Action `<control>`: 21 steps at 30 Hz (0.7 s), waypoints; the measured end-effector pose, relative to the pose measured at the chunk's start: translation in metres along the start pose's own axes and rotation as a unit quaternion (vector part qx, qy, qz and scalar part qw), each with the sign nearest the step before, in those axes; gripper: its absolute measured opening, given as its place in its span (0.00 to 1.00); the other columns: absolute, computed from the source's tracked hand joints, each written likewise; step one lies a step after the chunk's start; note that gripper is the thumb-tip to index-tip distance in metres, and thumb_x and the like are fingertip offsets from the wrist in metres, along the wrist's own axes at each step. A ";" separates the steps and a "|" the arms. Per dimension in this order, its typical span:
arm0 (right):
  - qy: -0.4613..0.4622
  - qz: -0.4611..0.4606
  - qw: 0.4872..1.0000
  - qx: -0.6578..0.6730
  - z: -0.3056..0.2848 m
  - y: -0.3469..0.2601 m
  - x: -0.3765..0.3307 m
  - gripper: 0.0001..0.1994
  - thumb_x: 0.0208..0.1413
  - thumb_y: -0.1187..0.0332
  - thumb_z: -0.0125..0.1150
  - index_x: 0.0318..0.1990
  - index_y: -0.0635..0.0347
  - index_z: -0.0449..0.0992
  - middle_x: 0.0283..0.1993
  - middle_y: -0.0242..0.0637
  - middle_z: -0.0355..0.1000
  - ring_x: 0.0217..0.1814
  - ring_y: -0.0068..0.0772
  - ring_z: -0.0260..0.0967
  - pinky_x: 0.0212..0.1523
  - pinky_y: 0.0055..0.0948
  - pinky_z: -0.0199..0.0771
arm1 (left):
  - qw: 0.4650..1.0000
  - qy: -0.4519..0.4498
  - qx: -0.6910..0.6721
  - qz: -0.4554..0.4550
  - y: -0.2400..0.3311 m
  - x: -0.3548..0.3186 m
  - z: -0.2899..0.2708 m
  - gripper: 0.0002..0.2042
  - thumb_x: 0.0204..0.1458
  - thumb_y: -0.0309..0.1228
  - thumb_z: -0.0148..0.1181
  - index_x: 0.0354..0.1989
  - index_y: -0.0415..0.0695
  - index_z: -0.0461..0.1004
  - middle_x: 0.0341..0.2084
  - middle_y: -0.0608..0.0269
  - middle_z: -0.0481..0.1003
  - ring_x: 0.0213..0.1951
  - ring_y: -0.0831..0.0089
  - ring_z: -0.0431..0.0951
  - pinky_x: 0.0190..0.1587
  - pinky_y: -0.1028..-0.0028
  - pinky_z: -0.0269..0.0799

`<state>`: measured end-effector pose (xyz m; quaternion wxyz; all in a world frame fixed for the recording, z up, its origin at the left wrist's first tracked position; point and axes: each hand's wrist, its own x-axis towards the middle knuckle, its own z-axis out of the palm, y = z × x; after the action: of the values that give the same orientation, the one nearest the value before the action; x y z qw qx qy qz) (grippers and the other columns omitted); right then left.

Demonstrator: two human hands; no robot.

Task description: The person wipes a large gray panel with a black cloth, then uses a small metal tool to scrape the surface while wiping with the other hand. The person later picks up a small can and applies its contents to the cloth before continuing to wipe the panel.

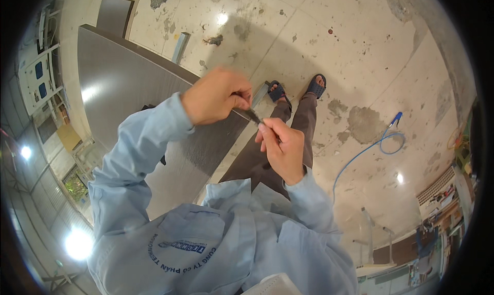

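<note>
Past the blue shirt (221, 238), left hand (217, 95) and right hand (282, 145) pinch a dark strip (253, 116) slanting bodyward rightwards over the grey panel's (128, 81) corner.

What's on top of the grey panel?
Black bits show against the panel at both edges of the left sleeve. The sleeve covers whatever lies between, so I can't tell what they are or whether they join. The left hand hides part of the panel's edge too.

Across my light blue shirt (231, 246), dark blue lettering (167, 267) curves in a ring on the chest around a small blue logo (189, 246) with pale letters.
</note>
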<state>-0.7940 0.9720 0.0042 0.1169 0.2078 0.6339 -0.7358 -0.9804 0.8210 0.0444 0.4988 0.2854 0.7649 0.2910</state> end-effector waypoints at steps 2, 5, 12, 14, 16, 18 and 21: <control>-0.064 -0.015 0.994 0.083 -0.002 -0.003 0.003 0.05 0.66 0.74 0.59 0.39 0.66 0.78 0.24 0.33 0.77 0.20 0.17 0.70 0.22 0.21 0.68 | 1.000 0.002 0.011 0.024 0.002 -0.004 -0.001 0.02 0.51 0.23 0.64 0.32 0.39 0.80 0.29 0.56 0.80 0.33 0.60 0.81 0.38 0.66 0.75; 0.015 -0.040 0.998 -0.047 -0.004 -0.003 0.005 0.05 0.66 0.74 0.58 0.39 0.66 0.78 0.24 0.32 0.77 0.20 0.17 0.70 0.22 0.21 0.67 | 0.999 0.038 -0.005 0.012 0.006 -0.003 0.000 0.03 0.50 0.23 0.64 0.32 0.40 0.79 0.28 0.56 0.80 0.33 0.59 0.80 0.38 0.65 0.75; -0.045 -0.016 0.999 0.021 -0.002 0.001 0.009 0.05 0.65 0.74 0.58 0.39 0.65 0.79 0.24 0.33 0.77 0.19 0.17 0.70 0.22 0.21 0.68 | 1.000 0.028 0.000 0.008 0.008 -0.006 -0.001 0.04 0.50 0.25 0.65 0.33 0.40 0.80 0.29 0.56 0.79 0.34 0.58 0.79 0.39 0.65 0.73; -0.026 -0.030 0.999 0.003 -0.003 -0.001 0.008 0.05 0.65 0.74 0.59 0.39 0.66 0.79 0.24 0.33 0.77 0.19 0.18 0.70 0.22 0.21 0.69 | 0.999 0.040 -0.013 0.002 0.003 -0.009 0.000 0.03 0.51 0.25 0.64 0.33 0.41 0.80 0.29 0.56 0.78 0.34 0.58 0.78 0.39 0.64 0.73; 0.032 -0.036 0.996 -0.077 -0.005 -0.003 0.006 0.05 0.65 0.74 0.59 0.39 0.66 0.79 0.25 0.33 0.78 0.19 0.18 0.71 0.22 0.21 0.69 | 0.996 0.081 -0.001 0.038 -0.004 -0.006 0.003 0.03 0.51 0.25 0.64 0.32 0.41 0.80 0.28 0.56 0.78 0.34 0.57 0.78 0.39 0.64 0.72; -0.004 -0.059 0.996 -0.060 -0.006 -0.002 0.005 0.04 0.65 0.75 0.59 0.39 0.66 0.79 0.25 0.33 0.79 0.20 0.18 0.72 0.22 0.21 0.69 | 0.999 0.045 0.022 0.013 -0.007 -0.007 0.002 0.02 0.50 0.25 0.64 0.32 0.42 0.80 0.28 0.56 0.77 0.33 0.56 0.77 0.39 0.63 0.72; -0.027 0.001 1.000 0.000 -0.002 0.004 0.003 0.03 0.65 0.75 0.60 0.41 0.63 0.78 0.27 0.35 0.79 0.23 0.21 0.74 0.24 0.23 0.70 | 0.997 0.027 0.051 0.058 -0.006 -0.002 0.002 0.01 0.51 0.25 0.65 0.31 0.42 0.79 0.28 0.57 0.78 0.36 0.54 0.78 0.39 0.61 0.73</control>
<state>-0.7944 0.9734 -0.0005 0.1349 0.1881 0.6302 -0.7411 -0.9786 0.8161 0.0407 0.4453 0.3463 0.7741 0.2872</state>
